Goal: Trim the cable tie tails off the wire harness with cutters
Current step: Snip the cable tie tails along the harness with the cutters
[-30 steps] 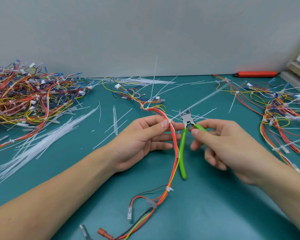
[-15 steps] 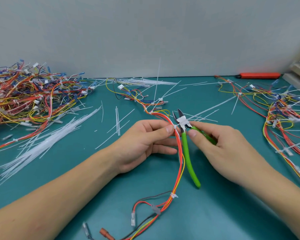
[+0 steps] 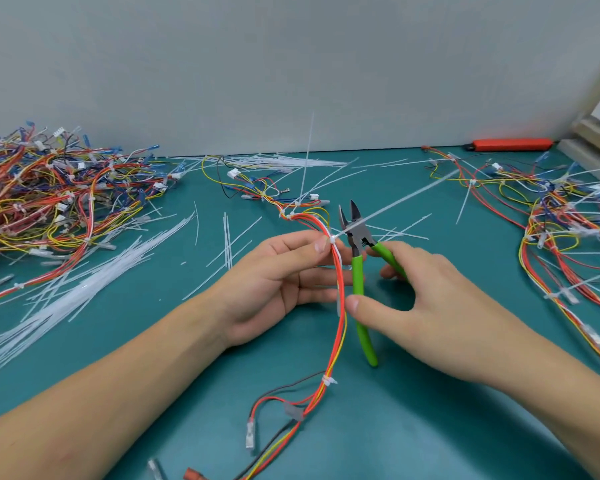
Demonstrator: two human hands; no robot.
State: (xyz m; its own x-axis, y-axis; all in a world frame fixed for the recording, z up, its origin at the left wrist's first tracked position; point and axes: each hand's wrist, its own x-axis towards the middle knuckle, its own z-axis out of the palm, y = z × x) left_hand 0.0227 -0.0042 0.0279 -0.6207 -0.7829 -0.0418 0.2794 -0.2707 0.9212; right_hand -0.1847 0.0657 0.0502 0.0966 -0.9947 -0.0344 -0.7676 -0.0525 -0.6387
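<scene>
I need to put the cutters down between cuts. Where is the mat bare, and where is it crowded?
Bare: the green mat near the front edge, between the harness tails and the right forearm. Crowded: the wire pile at far left, loose ties beside it, and the harnesses at far right.

There is only one view, from a camera worn on the person's head. It looks forward and down, at a slant, onto the teal surface (image 3: 430,427) and reaches as far as the grey wall (image 3: 291,64) behind it. The camera is close: both forearms enter from the bottom edge and fill much of the lower part. The wide angle bends the picture at the right edge.
</scene>
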